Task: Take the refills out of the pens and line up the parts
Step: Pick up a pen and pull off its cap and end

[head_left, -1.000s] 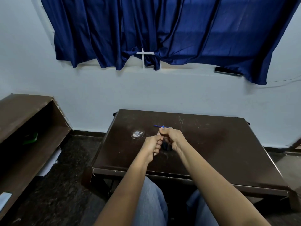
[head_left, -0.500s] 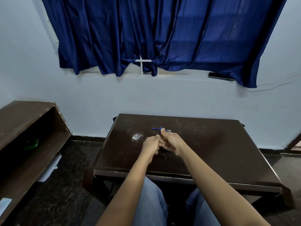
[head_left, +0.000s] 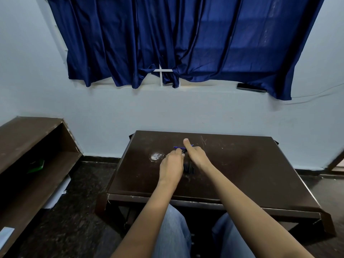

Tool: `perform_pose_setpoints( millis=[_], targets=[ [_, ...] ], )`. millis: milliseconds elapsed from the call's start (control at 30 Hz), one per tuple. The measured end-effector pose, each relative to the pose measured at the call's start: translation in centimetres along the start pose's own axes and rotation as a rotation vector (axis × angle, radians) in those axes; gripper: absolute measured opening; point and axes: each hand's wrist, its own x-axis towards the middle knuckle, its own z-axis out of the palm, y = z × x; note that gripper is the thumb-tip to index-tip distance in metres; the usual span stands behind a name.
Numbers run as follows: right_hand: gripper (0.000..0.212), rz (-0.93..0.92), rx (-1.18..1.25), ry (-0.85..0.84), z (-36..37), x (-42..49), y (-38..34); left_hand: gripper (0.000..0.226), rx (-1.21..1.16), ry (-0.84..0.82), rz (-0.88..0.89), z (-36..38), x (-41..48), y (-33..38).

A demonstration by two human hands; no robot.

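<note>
No brand, label or writing can be read on any item.

The blue pen part (head_left: 178, 147) lies crosswise on the table (head_left: 251, 164), at the far side of both hands. The left hand (head_left: 172, 163) has its fingers curled, and their tips pinch a small dark part (head_left: 184, 150) just below the blue pen part. The right hand (head_left: 197, 155) is just beside the left, with one finger raised straight across the blue pen part and the others curled under. Whether the right hand holds anything cannot be told, nor whether it touches the blue pen part.

Several dark pieces (head_left: 189, 168) lie on the table between the two wrists. A round clear object (head_left: 156, 156) sits on the table to the left of the left hand. A phone (head_left: 251, 87) lies on the sill under the blue curtain (head_left: 186, 38). A brown shelf (head_left: 28, 138) stands at the left, with a green item (head_left: 36, 165) inside.
</note>
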Motion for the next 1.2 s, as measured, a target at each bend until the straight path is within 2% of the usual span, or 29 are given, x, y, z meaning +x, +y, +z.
perform_pose_setpoints(
  millis=[133,267,367,433,467,567,700,767,900,1033,1200],
  targets=[
    [0.047,0.011,-0.042,-0.014,0.4,0.3,-0.4,0.030,-0.093,-0.029,-0.069,-0.1,-0.4,0.3],
    [0.043,-0.089,0.003,-0.091,-0.4,0.2,0.1,0.032,-0.341,-0.178,-0.158,-1.0,0.4,0.4],
    [0.051,-0.228,0.065,-0.198,-1.2,-0.2,0.3,0.038,-0.788,-0.349,-0.364,-1.8,0.9,0.7],
    [0.051,-0.259,0.112,-0.220,-1.5,-0.1,0.1,0.038,-1.119,-0.453,-0.498,-2.4,1.0,0.8],
    [0.051,-0.256,0.138,-0.227,-1.7,-0.1,-0.1,0.037,-1.201,-0.483,-0.520,-2.6,1.0,0.8],
    [0.045,-0.245,0.194,-0.255,-2.0,-0.1,-0.4,0.036,-1.186,-0.477,-0.509,-2.6,1.2,0.9],
    [0.029,-0.265,0.305,-0.202,-1.8,0.0,0.5,0.037,-1.092,-0.402,-0.517,-1.9,1.3,1.1],
    [0.022,-0.220,0.439,-0.218,-1.6,0.1,0.9,0.036,-1.105,-0.395,-0.534,-1.5,1.3,1.1],
    [0.022,-0.043,0.742,-0.261,-1.2,0.3,0.7,0.034,-1.111,-0.389,-0.566,-0.9,1.4,1.0],
    [0.006,-0.023,0.782,-0.234,-0.9,0.3,0.3,0.034,-1.079,-0.395,-0.554,-0.3,1.5,0.8],
    [0.031,0.059,0.902,-0.282,-0.6,1.1,0.3,0.033,-1.082,-0.373,-0.583,0.3,1.6,0.3]
  ],
)
